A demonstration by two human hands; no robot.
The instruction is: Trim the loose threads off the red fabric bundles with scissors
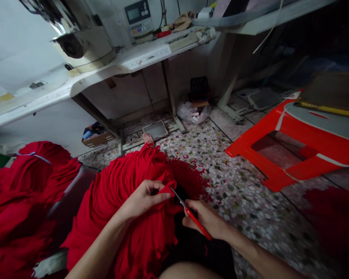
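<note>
Red cloth (128,174) under left hand (143,198), partly pinched, scissors (198,225) in right hand (211,220)

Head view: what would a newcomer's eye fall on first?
First, the heap of red fabric over the person's lap, its edge pinched by the left hand. Then the red-handled scissors in the right hand, tip at that edge. The bright orange-red stool at right also stands out.

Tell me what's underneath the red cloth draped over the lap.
Dark clothing shows beside the red cloth, near the right hand, and a bare foot shows just past its far end. What lies directly beneath is covered, so I cannot tell.
</note>
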